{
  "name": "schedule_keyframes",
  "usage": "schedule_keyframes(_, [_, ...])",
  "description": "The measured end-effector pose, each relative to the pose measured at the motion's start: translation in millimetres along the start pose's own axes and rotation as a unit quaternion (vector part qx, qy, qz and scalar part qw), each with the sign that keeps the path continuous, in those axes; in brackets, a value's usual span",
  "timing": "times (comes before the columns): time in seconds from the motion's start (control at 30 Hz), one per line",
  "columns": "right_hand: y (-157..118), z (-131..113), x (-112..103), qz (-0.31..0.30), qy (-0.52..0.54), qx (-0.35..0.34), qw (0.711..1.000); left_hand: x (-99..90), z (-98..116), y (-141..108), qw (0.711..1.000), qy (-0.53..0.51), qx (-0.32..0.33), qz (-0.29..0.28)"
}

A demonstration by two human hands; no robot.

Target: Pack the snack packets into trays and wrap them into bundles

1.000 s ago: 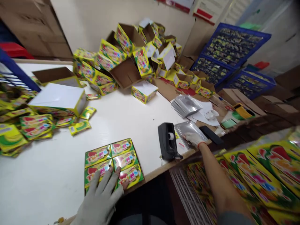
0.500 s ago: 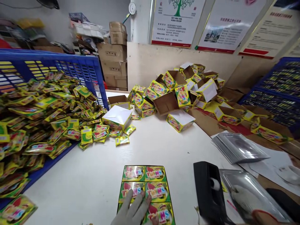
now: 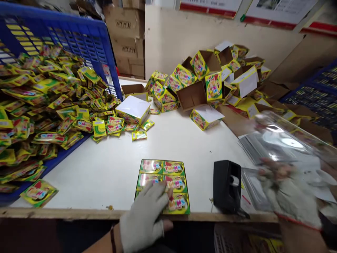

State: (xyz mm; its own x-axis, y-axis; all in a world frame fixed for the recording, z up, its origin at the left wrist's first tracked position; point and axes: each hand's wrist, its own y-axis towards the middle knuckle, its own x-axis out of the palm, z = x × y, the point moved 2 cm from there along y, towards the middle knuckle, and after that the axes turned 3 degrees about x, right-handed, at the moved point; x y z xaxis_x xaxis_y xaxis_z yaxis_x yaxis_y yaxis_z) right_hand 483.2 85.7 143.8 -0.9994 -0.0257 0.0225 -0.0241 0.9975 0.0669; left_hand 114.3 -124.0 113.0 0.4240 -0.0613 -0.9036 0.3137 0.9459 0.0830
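My left hand (image 3: 144,214), in a fingerless-tip white glove, lies flat with fingers stretched over a display box of small fruit-printed packets (image 3: 176,183), set in rows near the table's front edge. In my right hand (image 3: 289,191), also gloved and blurred by motion, is a clear plastic cover (image 3: 295,138), raised and tilted above the right side of the table. Below and left of that hand lies another clear plastic cover (image 3: 254,188). Between the two hands stands a black tape dispenser (image 3: 220,184).
A blue crate (image 3: 113,59) heaped with packets (image 3: 60,102) stands at left, some spilling out. Printed cartons (image 3: 192,95) are piled at the back. A stack of clear plastic covers (image 3: 247,147) sits at right. One loose packet (image 3: 39,193) lies at front left.
My right hand has come up from the lower right, lifting a clear plastic cover off the table. My left hand stays on the packets. The view has tilted down.
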Motion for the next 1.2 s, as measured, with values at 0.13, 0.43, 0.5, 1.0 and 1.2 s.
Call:
schedule_keyframes(0.13, [-17.1,16.1,105.8,-0.154,0.185,0.221,0.945,-20.9,-21.6,8.1,0.973,-0.101,-0.096,0.187])
schedule_keyframes(0.43, [-37.5,83.0,160.7,-0.401,0.161,0.367,0.824,-63.2,-64.3,4.4,0.879,-0.128,-0.175,0.424])
schedule_keyframes(0.5, [-37.7,81.1,155.7,-0.424,0.147,0.369,0.814,-69.3,-65.2,13.7,0.862,-0.114,-0.176,0.462])
schedule_keyframes(1.0, [-79.6,60.5,155.9,-0.351,0.020,0.380,0.856,-6.3,-12.4,130.9,0.982,0.156,0.082,-0.059])
schedule_keyframes(1.2, [-114.4,43.4,152.3,-0.248,-0.083,0.329,0.908,-4.9,-11.1,134.5,0.980,0.153,0.086,-0.096])
